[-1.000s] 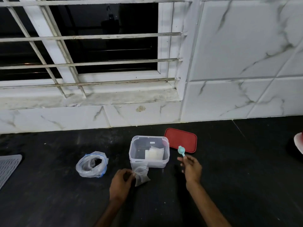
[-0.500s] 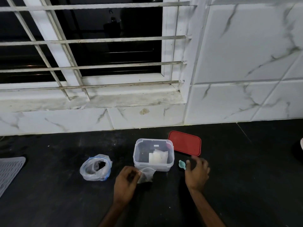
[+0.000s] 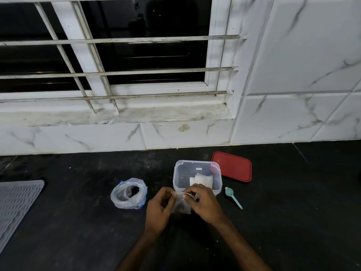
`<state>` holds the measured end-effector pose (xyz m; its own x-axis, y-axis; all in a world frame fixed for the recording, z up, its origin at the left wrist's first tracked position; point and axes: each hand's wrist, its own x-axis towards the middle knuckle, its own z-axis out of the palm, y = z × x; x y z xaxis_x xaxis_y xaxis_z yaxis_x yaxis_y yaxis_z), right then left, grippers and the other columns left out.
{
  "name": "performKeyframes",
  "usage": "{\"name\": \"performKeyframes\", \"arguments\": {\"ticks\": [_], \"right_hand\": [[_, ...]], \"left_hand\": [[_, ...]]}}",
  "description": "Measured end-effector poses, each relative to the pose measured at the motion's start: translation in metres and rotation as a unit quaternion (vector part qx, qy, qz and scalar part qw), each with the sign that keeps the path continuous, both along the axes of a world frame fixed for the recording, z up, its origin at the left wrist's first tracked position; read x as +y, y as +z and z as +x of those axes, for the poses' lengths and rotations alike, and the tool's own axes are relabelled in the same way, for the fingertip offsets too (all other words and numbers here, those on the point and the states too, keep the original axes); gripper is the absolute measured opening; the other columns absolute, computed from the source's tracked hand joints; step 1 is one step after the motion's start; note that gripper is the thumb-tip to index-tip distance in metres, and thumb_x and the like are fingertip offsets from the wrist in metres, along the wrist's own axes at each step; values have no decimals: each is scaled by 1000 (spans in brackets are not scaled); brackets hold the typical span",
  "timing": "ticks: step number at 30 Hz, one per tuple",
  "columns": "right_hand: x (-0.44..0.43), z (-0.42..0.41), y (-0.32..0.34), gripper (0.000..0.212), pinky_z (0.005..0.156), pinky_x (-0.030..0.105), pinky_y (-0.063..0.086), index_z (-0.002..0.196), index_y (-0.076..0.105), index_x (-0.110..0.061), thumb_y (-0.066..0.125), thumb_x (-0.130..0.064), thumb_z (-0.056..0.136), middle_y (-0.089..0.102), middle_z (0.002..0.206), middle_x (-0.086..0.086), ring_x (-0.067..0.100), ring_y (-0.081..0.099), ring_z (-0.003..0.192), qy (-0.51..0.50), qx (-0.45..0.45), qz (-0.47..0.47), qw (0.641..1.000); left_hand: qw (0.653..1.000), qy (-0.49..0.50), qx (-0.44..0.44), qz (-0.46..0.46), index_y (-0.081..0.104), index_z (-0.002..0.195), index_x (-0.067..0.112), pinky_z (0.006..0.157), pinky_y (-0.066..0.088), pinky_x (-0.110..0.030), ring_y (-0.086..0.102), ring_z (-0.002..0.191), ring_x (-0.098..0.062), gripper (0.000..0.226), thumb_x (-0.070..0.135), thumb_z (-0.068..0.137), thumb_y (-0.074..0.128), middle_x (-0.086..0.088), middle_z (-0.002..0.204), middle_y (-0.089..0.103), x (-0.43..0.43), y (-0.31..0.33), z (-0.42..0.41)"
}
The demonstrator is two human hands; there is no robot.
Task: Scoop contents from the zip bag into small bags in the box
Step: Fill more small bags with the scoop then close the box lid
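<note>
A small clear bag (image 3: pixel 181 205) with dark contents hangs between my hands, just in front of the clear plastic box (image 3: pixel 197 164). My left hand (image 3: pixel 159 209) pinches its top left edge and my right hand (image 3: pixel 204 202) pinches its top right edge. Inside the box lie a few small white bags (image 3: pixel 201 180). The zip bag (image 3: pixel 129 193), its rim rolled down and open, stands on the dark counter to the left of my hands, with dark contents inside. A teal scoop (image 3: pixel 232 196) lies on the counter right of the box, held by neither hand.
The box's red lid (image 3: pixel 232 166) lies flat behind and right of the box. A grey ribbed mat (image 3: pixel 13 204) covers the counter's left edge. A white marbled tile wall (image 3: pixel 293 118) and a barred window sill (image 3: pixel 125 112) bound the counter at the back.
My right hand has laid the teal scoop down on the counter and moved left to grip the small bag's top together with my left hand. The view has shifted closer.
</note>
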<state>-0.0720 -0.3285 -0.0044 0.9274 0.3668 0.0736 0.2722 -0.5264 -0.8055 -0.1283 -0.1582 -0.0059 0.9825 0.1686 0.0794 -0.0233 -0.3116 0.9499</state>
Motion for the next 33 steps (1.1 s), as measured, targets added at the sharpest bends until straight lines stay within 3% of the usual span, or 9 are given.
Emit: {"name": "performKeyframes", "arguments": {"ticks": [4, 8, 12, 20, 25, 30, 33], "right_hand": [[11, 0, 11, 5, 77, 14, 48, 87, 76, -20, 75, -23, 83, 72, 85, -11, -1, 63, 87, -15, 55, 59, 997], [20, 4, 19, 8, 74, 17, 51, 84, 73, -21, 79, -22, 79, 71, 82, -5, 5, 64, 80, -28, 86, 63, 994], [31, 4, 29, 7, 73, 5, 41, 83, 68, -31, 73, -26, 85, 67, 84, -17, -8, 57, 88, 1, 58, 4, 998], [51, 4, 25, 14, 73, 15, 46, 80, 68, -28, 71, -41, 83, 67, 88, -14, 2, 60, 86, -17, 34, -14, 999], [55, 4, 29, 6, 73, 13, 49, 88, 75, -21, 76, -23, 83, 72, 88, -8, 1, 64, 84, -31, 84, 31, 996], [45, 4, 27, 24, 72, 22, 55, 67, 66, -33, 81, -16, 77, 70, 72, -8, 2, 66, 74, -86, 58, 26, 994], [52, 2, 28, 32, 64, 16, 50, 59, 60, -38, 83, -22, 75, 66, 65, -15, -2, 64, 72, -87, 9, -23, 996]], "left_hand": [[998, 35, 0, -58, 65, 94, 17, 74, 54, -19, 69, 87, -8, 9, 9, 91, 64, 6, 91, 72, 9, 3, -1], [997, 25, -4, -75, 63, 90, 15, 69, 53, -21, 69, 82, -9, 8, 7, 92, 62, 3, 86, 70, 17, 4, 3], [999, -2, -16, -49, 61, 89, 18, 67, 52, -21, 66, 78, -9, 10, 9, 94, 59, 5, 85, 67, 23, 4, 6], [999, -13, -21, -26, 61, 90, 23, 66, 52, -22, 66, 78, -14, 15, 9, 95, 58, 0, 85, 67, 30, 2, 7], [999, 14, -29, -38, 62, 88, 19, 67, 54, -26, 65, 80, -18, 8, 13, 93, 61, -1, 84, 66, 39, 2, 10], [997, 29, -31, -61, 61, 87, 14, 69, 55, -31, 65, 79, -21, 9, 7, 92, 62, -6, 83, 66, 38, 2, 12], [997, 17, -34, -64, 61, 87, 11, 68, 53, -29, 64, 79, -23, 5, 9, 92, 62, -6, 82, 65, 46, 4, 14]]}}
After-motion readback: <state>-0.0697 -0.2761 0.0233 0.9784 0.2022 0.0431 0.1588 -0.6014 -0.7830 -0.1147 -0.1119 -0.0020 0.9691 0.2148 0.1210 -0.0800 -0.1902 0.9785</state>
